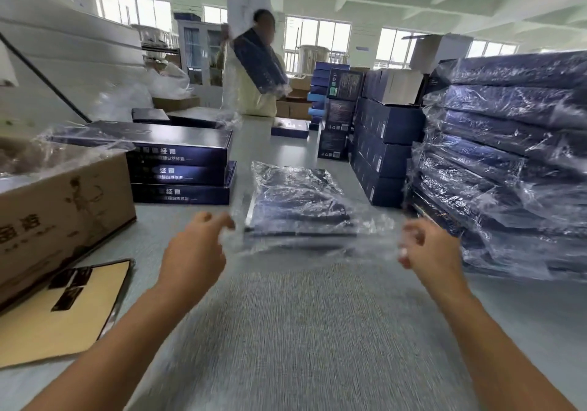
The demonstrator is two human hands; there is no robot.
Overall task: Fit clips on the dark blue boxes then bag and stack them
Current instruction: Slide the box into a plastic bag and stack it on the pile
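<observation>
Grey counter (286,331) carries the work. Left hand (193,248) and right hand (428,252) each pinch the loose mouth of the clear bag (305,188), a dark blue box (298,217) inside, between them. Beside that box, the bagged stack (508,163) leans; slippery film could slide when another lands.

**Bright daylight, motion blur**

Even, bright light from the windows (317,37) along the back wall; panes blown out white. Shadows soft, barely any. Glare streaks on the plastic bags (508,163) at right. Both hands (193,248) smeared, table (301,331) texture streaked near the bottom. Wide-angle bend at the edges. Far person (254,67) blurred.
</observation>
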